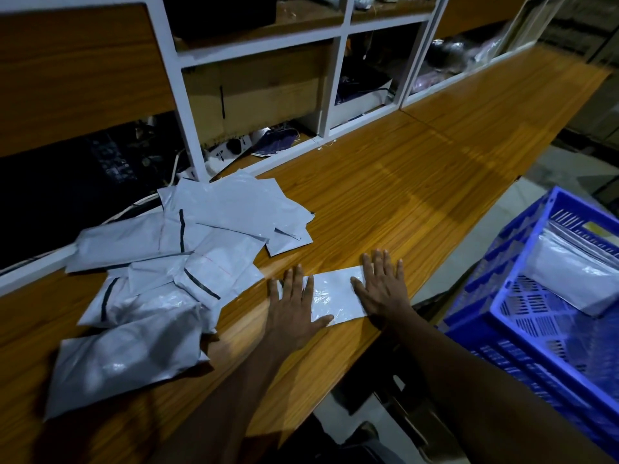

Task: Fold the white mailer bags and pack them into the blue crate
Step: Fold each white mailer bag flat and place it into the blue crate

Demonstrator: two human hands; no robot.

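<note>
Both hands, left [290, 308] and right [383, 289], press the bag [335, 296] flat, fingers straight and spread, at the surface's [402, 182] near edge.

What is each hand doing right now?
Left hand: open, fingers straight, pressing flat on the folded white plastic mailer bag.
Right hand: open, pressing the same bag's right end.

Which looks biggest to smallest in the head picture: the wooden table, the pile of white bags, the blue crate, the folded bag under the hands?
Largest to smallest:
Long wooden table
Pile of white plastic mailer bags
Blue plastic crate (partly out of frame; may match the pile)
Folded white mailer bag
</note>
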